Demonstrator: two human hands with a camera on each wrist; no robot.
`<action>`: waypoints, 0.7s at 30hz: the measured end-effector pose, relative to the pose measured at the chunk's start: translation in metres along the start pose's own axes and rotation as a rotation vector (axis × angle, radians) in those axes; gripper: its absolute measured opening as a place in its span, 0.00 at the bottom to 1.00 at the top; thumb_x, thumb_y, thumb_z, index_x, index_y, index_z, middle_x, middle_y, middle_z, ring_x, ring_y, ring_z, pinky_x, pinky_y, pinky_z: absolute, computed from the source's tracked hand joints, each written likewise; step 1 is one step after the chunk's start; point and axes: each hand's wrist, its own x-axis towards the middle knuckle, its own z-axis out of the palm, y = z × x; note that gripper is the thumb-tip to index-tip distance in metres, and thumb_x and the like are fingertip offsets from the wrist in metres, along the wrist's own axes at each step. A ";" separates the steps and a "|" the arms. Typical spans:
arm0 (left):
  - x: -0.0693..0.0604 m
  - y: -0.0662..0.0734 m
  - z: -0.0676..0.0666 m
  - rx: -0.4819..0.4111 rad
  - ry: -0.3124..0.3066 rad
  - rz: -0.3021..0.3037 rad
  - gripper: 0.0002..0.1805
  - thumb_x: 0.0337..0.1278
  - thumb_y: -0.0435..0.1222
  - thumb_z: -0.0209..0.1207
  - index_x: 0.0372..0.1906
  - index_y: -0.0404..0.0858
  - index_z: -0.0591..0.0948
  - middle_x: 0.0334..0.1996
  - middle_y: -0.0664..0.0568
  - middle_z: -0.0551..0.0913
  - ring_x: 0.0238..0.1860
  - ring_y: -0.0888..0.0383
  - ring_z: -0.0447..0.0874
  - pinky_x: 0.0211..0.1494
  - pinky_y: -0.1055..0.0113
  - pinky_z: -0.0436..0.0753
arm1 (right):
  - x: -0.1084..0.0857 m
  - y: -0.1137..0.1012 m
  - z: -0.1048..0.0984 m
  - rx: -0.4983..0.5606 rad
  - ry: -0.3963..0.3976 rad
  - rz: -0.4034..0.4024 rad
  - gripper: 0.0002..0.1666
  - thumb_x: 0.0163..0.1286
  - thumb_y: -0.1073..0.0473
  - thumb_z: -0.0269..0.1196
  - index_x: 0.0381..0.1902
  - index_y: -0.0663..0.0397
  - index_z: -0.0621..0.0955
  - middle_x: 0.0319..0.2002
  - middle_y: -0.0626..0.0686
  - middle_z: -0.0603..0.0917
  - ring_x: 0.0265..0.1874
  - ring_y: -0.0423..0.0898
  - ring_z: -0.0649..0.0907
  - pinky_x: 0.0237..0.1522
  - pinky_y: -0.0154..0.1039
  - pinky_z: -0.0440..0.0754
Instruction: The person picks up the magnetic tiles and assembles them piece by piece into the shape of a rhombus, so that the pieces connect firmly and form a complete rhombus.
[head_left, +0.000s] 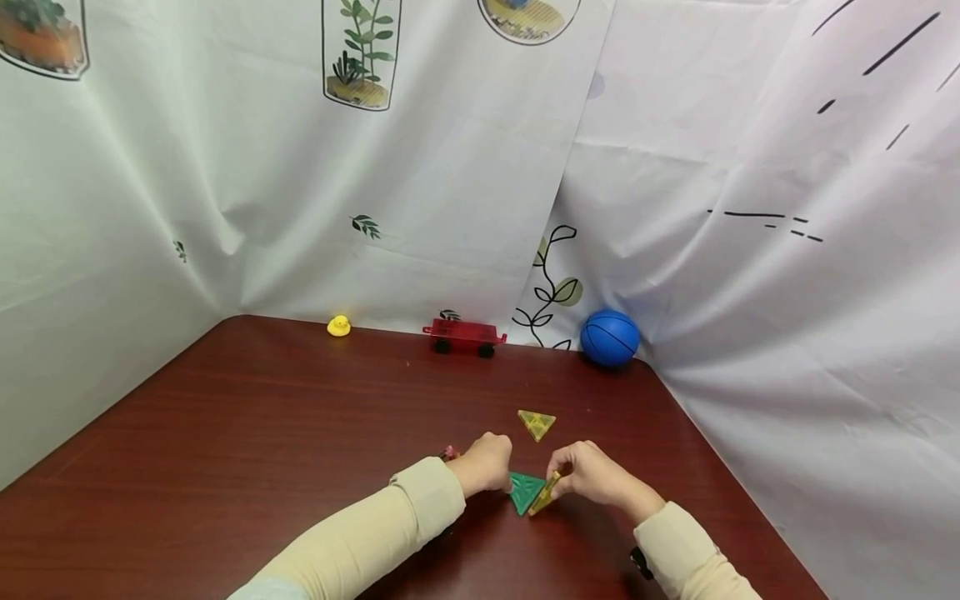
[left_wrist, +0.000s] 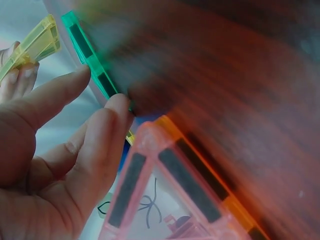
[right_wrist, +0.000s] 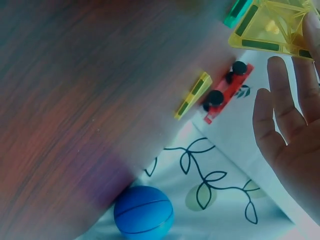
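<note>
A green triangular magnetic tile (head_left: pixel 525 492) lies flat on the table. My left hand (head_left: pixel 487 463) pinches its left side between thumb and fingertips, as the left wrist view shows. My right hand (head_left: pixel 592 473) grips a yellow triangular magnetic tile (head_left: pixel 545 493), tilted up along the green tile's right edge. Whether the two edges touch, I cannot tell. A second yellow triangular tile (head_left: pixel 537 424) rests flat just beyond both hands. Beside my left hand stands a pink triangular tile (left_wrist: pixel 132 185) with an orange tile (left_wrist: pixel 210 180) against it; my arm mostly hides them in the head view.
Along the back edge of the brown table (head_left: pixel 225 417) are a yellow rubber duck (head_left: pixel 339 326), a red toy wagon base (head_left: pixel 465 333) with black wheels and a blue ball (head_left: pixel 610 338). White printed cloth (head_left: pixel 450 183) hangs behind and at both sides.
</note>
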 end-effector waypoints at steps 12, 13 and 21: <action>0.002 0.001 0.000 -0.002 -0.002 -0.017 0.11 0.30 0.34 0.70 0.18 0.38 0.76 0.17 0.52 0.74 0.19 0.61 0.73 0.21 0.69 0.72 | 0.006 -0.003 0.005 -0.001 -0.053 -0.026 0.09 0.44 0.62 0.69 0.19 0.44 0.79 0.18 0.37 0.77 0.18 0.33 0.71 0.19 0.31 0.71; 0.002 0.001 0.000 0.000 -0.002 -0.019 0.11 0.29 0.34 0.70 0.18 0.38 0.77 0.17 0.52 0.74 0.19 0.61 0.73 0.21 0.69 0.72 | 0.007 -0.003 0.005 -0.002 -0.057 -0.025 0.09 0.44 0.62 0.69 0.19 0.44 0.79 0.18 0.37 0.77 0.18 0.33 0.71 0.20 0.31 0.71; 0.003 0.001 0.000 0.022 0.004 -0.014 0.12 0.27 0.34 0.71 0.19 0.37 0.77 0.18 0.51 0.75 0.19 0.61 0.72 0.21 0.69 0.72 | 0.009 -0.005 0.007 -0.005 -0.073 -0.011 0.09 0.43 0.63 0.69 0.19 0.45 0.79 0.19 0.37 0.77 0.20 0.33 0.73 0.22 0.31 0.72</action>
